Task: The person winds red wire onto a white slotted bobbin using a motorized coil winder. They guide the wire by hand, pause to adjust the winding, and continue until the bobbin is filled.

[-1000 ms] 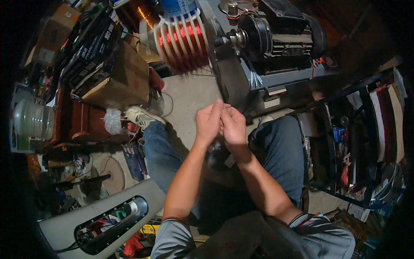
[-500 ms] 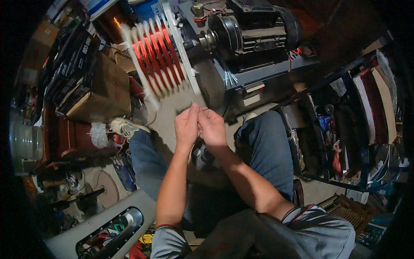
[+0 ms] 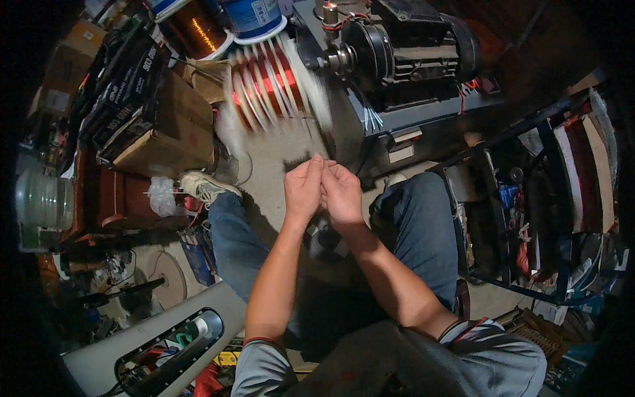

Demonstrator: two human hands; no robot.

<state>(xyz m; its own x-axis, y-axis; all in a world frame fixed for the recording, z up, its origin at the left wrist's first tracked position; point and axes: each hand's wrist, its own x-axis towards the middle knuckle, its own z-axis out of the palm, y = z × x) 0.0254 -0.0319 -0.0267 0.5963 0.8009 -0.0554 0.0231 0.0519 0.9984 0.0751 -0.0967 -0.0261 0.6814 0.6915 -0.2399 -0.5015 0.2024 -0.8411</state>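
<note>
My left hand (image 3: 303,190) and my right hand (image 3: 341,193) are pressed together between my knees. Thumbs and fingertips of both are closed in a pinch; whatever lies between them is too fine or hidden to make out. Just beyond my fingertips is a winding former (image 3: 268,86) with pale ribs, blurred as if spinning. Shiny red wire coils (image 3: 286,78) fill its slots. The former sits in line with the shaft (image 3: 340,58) of a dark electric motor (image 3: 410,56), at its right.
Wire spools (image 3: 254,20) stand behind the former. A cardboard box (image 3: 169,126) carries black packages at left. The motor rests on a grey bench (image 3: 423,112); a dark rack (image 3: 522,212) stands at right. A pale curved panel (image 3: 228,311) and a clear jar (image 3: 43,202) are at lower left.
The former has turned and its near flange is more blurred. The whole view has shifted, so things appear farther right. My hands stay pinched together in much the same pose.
</note>
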